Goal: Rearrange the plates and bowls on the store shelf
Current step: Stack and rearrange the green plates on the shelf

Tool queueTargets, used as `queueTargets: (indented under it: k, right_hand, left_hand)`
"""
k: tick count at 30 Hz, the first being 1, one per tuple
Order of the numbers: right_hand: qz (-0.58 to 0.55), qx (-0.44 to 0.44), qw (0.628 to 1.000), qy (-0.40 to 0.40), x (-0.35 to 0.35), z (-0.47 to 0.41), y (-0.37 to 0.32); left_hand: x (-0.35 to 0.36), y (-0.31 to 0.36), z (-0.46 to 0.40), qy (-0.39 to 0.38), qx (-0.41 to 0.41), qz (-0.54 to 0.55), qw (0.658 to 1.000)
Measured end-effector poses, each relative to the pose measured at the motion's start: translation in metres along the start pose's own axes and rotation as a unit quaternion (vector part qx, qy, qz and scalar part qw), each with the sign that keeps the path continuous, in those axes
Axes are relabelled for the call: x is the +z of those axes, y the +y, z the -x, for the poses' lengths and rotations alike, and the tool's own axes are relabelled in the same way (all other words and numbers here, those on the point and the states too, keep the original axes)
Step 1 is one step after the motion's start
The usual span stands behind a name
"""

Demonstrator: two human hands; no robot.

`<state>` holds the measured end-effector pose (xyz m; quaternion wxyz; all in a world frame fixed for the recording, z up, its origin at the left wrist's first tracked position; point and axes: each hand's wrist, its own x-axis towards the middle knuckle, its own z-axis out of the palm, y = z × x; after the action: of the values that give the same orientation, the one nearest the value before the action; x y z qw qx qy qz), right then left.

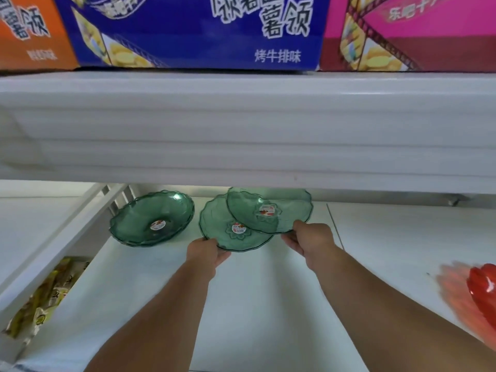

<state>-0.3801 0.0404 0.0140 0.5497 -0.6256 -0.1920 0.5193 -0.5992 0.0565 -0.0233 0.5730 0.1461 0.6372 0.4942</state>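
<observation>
Two green see-through plates with scalloped rims hover over the white shelf [268, 304]. My left hand [205, 252] pinches the near edge of the lower green plate [217, 226]. My right hand [311, 238] grips the near rim of the upper green plate [292, 208], which overlaps the lower one on its right side. Each plate has a small red and white sticker in the middle. To the left, a stack of green bowls [134, 224] rests tilted against the shelf's left divider.
The upper white shelf front [247, 135] overhangs and hides the plates' far edges. Blue [193, 30], orange and pink snack boxes stand on top. A white divider [53, 245] runs along the left, with yellow packets [45, 299] beyond. Red plastic ware [480, 291] sits blurred at right.
</observation>
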Motion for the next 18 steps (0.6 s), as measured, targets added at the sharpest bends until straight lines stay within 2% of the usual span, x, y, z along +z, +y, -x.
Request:
queueTargets:
  k: [9,18]
  right_hand:
    - [0.023,0.020,0.999,-0.025,0.042,0.002,0.015]
    - [0.034,0.024,0.999,-0.007,0.051,-0.006,0.015]
  left_hand:
    - [0.005,0.003,-0.007,-0.039,0.008,0.043,0.998]
    - [0.008,0.005,-0.016,-0.127,0.004,0.042,0.991]
